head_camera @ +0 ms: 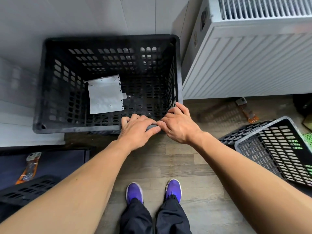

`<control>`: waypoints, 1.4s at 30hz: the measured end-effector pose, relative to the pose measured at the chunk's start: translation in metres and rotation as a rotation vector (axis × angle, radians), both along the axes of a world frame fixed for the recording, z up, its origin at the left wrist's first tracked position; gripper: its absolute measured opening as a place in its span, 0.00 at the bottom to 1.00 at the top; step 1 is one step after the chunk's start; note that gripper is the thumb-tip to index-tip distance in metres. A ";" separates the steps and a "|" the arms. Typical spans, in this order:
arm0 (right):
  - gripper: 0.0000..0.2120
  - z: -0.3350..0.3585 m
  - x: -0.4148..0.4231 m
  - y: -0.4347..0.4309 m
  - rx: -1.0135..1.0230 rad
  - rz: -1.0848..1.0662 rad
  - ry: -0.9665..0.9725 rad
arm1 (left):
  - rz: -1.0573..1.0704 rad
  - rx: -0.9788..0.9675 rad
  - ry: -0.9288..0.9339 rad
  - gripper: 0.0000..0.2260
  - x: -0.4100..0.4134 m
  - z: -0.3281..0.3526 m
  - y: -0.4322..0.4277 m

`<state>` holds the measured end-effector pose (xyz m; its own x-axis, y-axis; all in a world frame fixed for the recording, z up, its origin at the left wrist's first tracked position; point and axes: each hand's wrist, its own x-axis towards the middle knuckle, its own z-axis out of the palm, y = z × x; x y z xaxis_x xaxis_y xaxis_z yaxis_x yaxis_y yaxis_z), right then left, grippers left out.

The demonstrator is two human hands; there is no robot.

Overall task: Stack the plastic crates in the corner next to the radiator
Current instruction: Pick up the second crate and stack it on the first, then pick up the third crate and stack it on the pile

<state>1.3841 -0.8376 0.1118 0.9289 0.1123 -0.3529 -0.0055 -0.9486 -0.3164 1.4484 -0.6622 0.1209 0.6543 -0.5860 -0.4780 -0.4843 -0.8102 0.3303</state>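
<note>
A large black perforated plastic crate [50, 78] stands in the corner, left of the white radiator [249, 61]. A white sheet of paper [105, 95] lies inside it. My left hand [138, 130] grips the crate's near rim close to its right corner, fingers curled over the edge. My right hand [179, 124] rests on the same corner, fingers over the rim, touching the left hand. A second black crate [273, 149] lies tilted on the floor at the right. Part of a third black crate [28, 190] shows at lower left.
Wood-look floor [177, 162] runs under my purple shoes [153, 191]. An orange-handled tool [246, 110] lies under the radiator; another orange tool [29, 168] lies on a dark surface at left. White panels [16, 115] flank the crate's left side. Something green [308, 137] sits at the far right.
</note>
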 end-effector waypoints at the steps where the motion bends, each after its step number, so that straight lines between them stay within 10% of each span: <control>1: 0.30 -0.001 0.000 0.000 0.002 -0.009 -0.001 | 0.010 -0.009 -0.001 0.17 0.000 0.000 0.000; 24: 0.24 0.036 -0.101 0.024 0.260 -0.410 -0.103 | 0.039 -0.284 -0.131 0.24 -0.084 0.021 -0.007; 42: 0.20 0.007 -0.276 -0.080 0.181 -0.894 0.217 | -0.509 -0.143 0.082 0.23 -0.181 -0.007 -0.131</control>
